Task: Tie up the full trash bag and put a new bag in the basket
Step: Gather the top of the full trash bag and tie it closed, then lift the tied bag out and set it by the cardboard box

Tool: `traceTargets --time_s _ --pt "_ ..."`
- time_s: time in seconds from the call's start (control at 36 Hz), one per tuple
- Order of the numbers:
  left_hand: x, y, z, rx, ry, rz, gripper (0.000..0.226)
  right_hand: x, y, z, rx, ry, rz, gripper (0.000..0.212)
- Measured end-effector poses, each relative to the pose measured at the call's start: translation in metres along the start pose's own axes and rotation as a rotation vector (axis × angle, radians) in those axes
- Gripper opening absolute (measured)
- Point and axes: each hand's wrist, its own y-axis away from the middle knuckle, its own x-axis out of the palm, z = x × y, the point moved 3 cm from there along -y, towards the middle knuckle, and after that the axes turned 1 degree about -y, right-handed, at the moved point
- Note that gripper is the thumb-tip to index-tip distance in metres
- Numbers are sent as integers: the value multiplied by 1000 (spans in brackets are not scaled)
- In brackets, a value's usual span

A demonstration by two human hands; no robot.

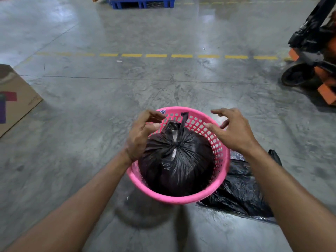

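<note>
A pink perforated basket point(221, 160) stands on the concrete floor. Inside it sits a full black trash bag point(178, 166), its neck gathered into a knot with one strip sticking up toward the far rim. My left hand point(141, 135) hovers over the basket's left rim, fingers curled and apart, holding nothing. My right hand point(231, 130) hangs above the right rim, fingers spread, also empty. Neither hand touches the knot. A flat black bag point(238, 193) lies on the floor right of the basket, partly under my right forearm.
A cardboard box point(12, 99) lies at the left edge. An orange and black pallet truck point(312, 51) stands at the far right. A blue pallet point(141, 2) sits at the back. A dashed yellow line point(156, 55) crosses the floor beyond the basket.
</note>
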Motion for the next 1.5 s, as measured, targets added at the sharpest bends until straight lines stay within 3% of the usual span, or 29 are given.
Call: traceTargets --time_s 0.08,0.19,0.39,0.61,0.69,0.89,1.03,1.19,1.31,1.44,1.5 --pt "17 4 1 66 -441 85 32 -3 -2 -21 103 131 -35 52" --pt "43 12 16 -8 -853 211 46 10 8 -43 198 195 102 52" --pt "69 0 12 -4 -1156 322 30 28 25 -47 167 94 79 32" --pt "87 -17 3 -29 -1459 483 34 34 22 -54 184 74 47 27" --pt "81 -23 -6 -33 -1409 475 31 33 22 -55 194 74 57 27" --pt "67 -27 -26 -44 -1050 445 8 31 22 -63 217 95 42 30" --pt "40 -40 -77 74 -871 195 10 35 25 -63 228 86 15 30" --pt "-8 -51 -145 133 -697 3 9 22 23 -58 147 8 -64 43" --pt "-50 -52 -183 224 -651 -132 10 -11 13 -4 47 -169 -218 47" --pt "-104 -49 -213 237 -555 -308 10 -30 18 96 -176 -380 -138 58" --pt "-132 -42 -223 243 -483 -391 8 -30 25 135 -212 -470 -86 72"
